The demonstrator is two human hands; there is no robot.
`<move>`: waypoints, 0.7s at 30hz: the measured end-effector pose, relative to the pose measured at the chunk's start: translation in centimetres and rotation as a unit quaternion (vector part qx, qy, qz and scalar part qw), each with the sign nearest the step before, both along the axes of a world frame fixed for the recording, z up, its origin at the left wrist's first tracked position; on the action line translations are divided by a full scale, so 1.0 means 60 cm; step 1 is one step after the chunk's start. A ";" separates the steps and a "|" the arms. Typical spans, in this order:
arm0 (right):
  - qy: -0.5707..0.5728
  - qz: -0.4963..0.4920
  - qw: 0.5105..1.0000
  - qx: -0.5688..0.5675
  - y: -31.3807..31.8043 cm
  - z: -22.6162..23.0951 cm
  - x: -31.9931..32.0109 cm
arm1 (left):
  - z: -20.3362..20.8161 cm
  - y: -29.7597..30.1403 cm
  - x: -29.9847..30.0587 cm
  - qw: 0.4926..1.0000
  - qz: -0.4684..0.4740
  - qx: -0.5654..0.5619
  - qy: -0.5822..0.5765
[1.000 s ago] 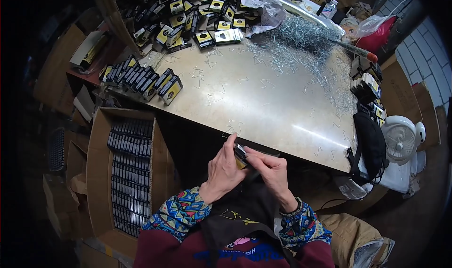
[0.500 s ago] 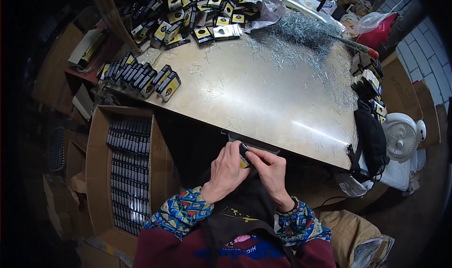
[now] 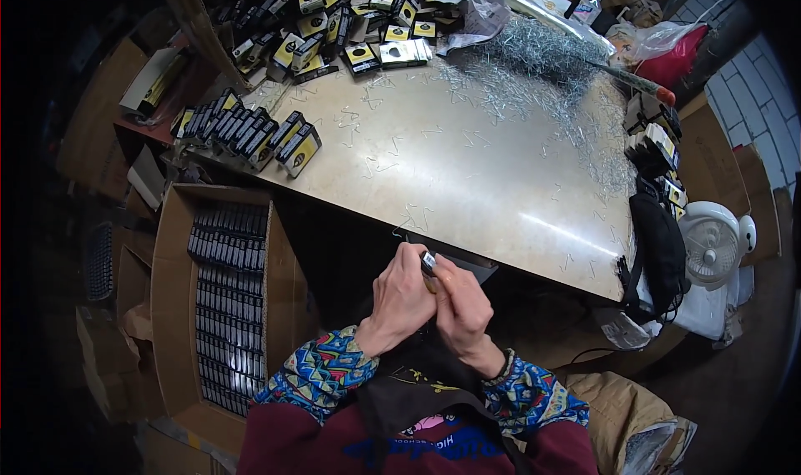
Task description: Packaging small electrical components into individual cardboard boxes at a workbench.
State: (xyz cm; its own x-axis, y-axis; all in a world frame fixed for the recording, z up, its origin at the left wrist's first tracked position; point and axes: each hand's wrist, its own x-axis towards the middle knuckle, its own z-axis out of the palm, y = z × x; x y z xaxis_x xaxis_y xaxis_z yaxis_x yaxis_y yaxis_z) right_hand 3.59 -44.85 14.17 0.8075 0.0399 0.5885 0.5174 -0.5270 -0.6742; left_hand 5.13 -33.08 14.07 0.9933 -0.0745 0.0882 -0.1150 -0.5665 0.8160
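Observation:
Between my two hands is a small black and yellow box (image 3: 429,262), held just in front of the table's near edge. My left hand (image 3: 395,297) is closed round its left side. The fingers of my right hand (image 3: 461,308) press on its right side, covering most of it, so only the dark end with a pale patch and a bit of yellow show. Some bent metal wire hooks (image 3: 414,218) lie on the table edge just beyond my fingers.
The pale table (image 3: 476,191) carries a heap of wire hooks (image 3: 534,62), a pile of black and yellow boxes (image 3: 363,58) and a standing row of boxes (image 3: 242,133) at left. An open carton (image 3: 171,308) packed with rows stands left. A white fan (image 3: 711,246) is at right.
My right hand has turned and shifted a little left and down, its fingers now further over the box. The box's end has tilted, showing a pale patch. My left hand has barely moved.

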 end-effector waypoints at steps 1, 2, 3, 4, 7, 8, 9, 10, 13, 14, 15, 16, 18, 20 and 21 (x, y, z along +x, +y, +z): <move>0.004 0.015 1.000 0.011 -0.012 -0.002 0.009 | 0.005 -0.004 0.005 1.000 -0.008 -0.003 0.026; 0.005 0.038 0.999 0.013 -0.027 -0.005 0.023 | 0.014 -0.005 0.010 1.000 -0.007 -0.003 0.024; 0.022 0.027 0.999 -0.017 -0.046 0.002 0.037 | 0.025 -0.005 0.017 0.998 -0.025 0.009 -0.054; 0.026 -0.023 0.999 -0.038 -0.068 0.011 0.046 | 0.032 -0.005 0.021 0.990 -0.045 0.022 -0.132; -0.087 -0.118 0.989 -0.034 -0.136 0.036 0.097 | 0.031 0.008 0.031 0.989 -0.064 0.035 -0.128; -0.048 -0.075 0.993 -0.075 -0.141 0.023 0.100 | 0.021 0.004 0.034 0.991 -0.055 0.016 -0.119; -0.007 -0.031 0.993 -0.116 -0.145 0.013 0.099 | 0.017 0.000 0.030 0.990 -0.056 0.014 -0.125; -0.008 -0.009 0.992 -0.126 -0.152 0.013 0.097 | 0.013 -0.003 0.024 0.990 -0.064 0.001 -0.129; -0.083 -0.102 0.990 0.052 -0.162 0.016 0.113 | 0.010 -0.002 0.029 0.987 -0.063 -0.011 -0.149; -0.021 -0.068 0.990 -0.120 -0.174 0.012 0.120 | 0.003 -0.001 0.029 0.990 -0.061 -0.021 -0.128; -0.009 -0.050 0.988 -0.143 -0.167 0.009 0.120 | -0.001 0.001 0.029 0.992 -0.059 -0.030 -0.108; 0.018 -0.054 0.996 -0.074 -0.168 0.006 0.117 | 0.001 0.003 0.033 0.992 -0.054 -0.029 -0.111; 0.044 -0.052 0.998 -0.004 -0.171 0.002 0.133 | 0.007 0.008 0.041 0.990 -0.057 -0.060 -0.113; -0.001 -0.084 0.989 -0.122 -0.176 0.002 0.152 | -0.008 0.007 0.059 0.986 -0.056 -0.056 -0.144; -0.002 -0.049 0.991 -0.125 -0.170 0.004 0.152 | -0.012 0.008 0.070 0.982 -0.057 -0.053 -0.171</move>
State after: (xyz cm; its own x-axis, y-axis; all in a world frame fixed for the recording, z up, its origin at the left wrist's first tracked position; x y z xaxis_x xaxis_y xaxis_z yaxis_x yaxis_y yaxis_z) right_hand 12.72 -55.02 14.39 0.8123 0.1068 0.5734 0.4580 -0.7256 -0.5136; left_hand 9.33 -32.62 13.34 0.8899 -0.1565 0.4286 -0.4506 -0.4482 0.7720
